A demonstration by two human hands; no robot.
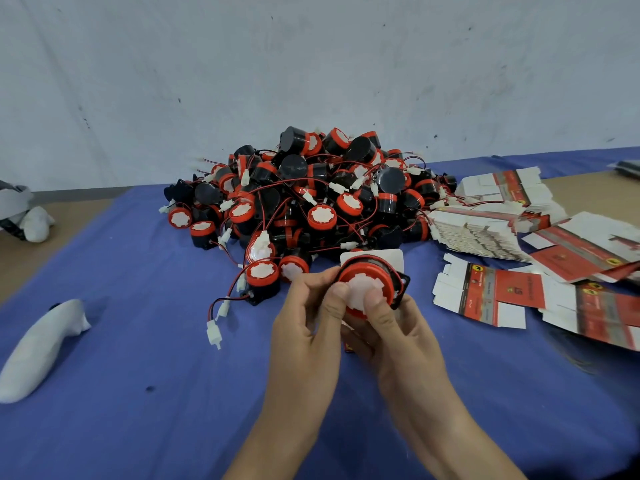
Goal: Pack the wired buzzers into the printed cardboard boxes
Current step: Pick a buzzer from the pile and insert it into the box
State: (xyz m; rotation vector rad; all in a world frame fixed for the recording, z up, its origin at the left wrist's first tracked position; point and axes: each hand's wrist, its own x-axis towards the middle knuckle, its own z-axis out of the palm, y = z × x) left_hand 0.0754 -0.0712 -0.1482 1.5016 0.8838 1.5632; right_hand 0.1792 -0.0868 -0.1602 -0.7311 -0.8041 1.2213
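Head view shows left hand [304, 320] and right hand [391, 327] both clamped on one buzzer [367, 289] above the tabletop [145, 341] middle, probably light, rigid, best gripped by its red rim.

Two bare forearms enter from near edge, both uncovered as far as frame shows; no sleeve edge visible. Left hand [304, 317] bare: no glove. Right hand [388, 327] bare likewise. Fingernails short, plain, unpainted where visible on thumbs. Wrists bare: no watch, strap or bracelet showing. Fingers show no rings on visible sides. Wide-angle view stretches forearms toward near edge. Rest of body out of view.
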